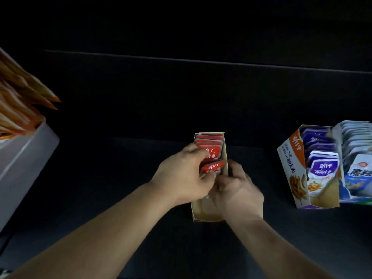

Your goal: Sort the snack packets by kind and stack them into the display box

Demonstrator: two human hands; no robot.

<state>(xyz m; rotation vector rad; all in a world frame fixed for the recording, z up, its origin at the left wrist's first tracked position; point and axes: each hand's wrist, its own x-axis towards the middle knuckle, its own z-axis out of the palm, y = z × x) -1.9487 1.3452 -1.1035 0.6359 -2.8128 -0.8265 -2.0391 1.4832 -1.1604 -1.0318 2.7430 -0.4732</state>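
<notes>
Narrow open-top display box (209, 217) sits at frame centre on the dark bench (130, 150), long axis running 12 to 6 o'clock. Red packets (209, 140) stand on edge in its 12 o'clock half; the 6 o'clock end shows bare cardboard floor. White print on the red ones reads 劲仔, with 小鱼 below, partly covered by fingers.

Left hand (181, 174) comes in from 7 o'clock, fingers curled over the packet row, thumb under the front red packet (212, 167), which it pinches. That packet is tilted toward 3 o'clock. Right hand (238, 190) comes in from 5 o'clock and grips the box's 3 o'clock wall, fingers curled outside it, thumb side hidden behind the left hand.

At 3 o'clock, well apart: orange-and-white carton (289, 158) with purple-white packets (322, 167), readable 劲仔 and 深海小鱼; the carton's side print is upside down and only partly legible. Touching its 3 o'clock side is a row of blue-white packets (357, 150), cut off by the frame edge, label starts 魔芋, rest lost.

At 9 o'clock: white box (26, 158) holding orange packets (22, 97), blurred, no text readable, cut off at the edge.
</notes>
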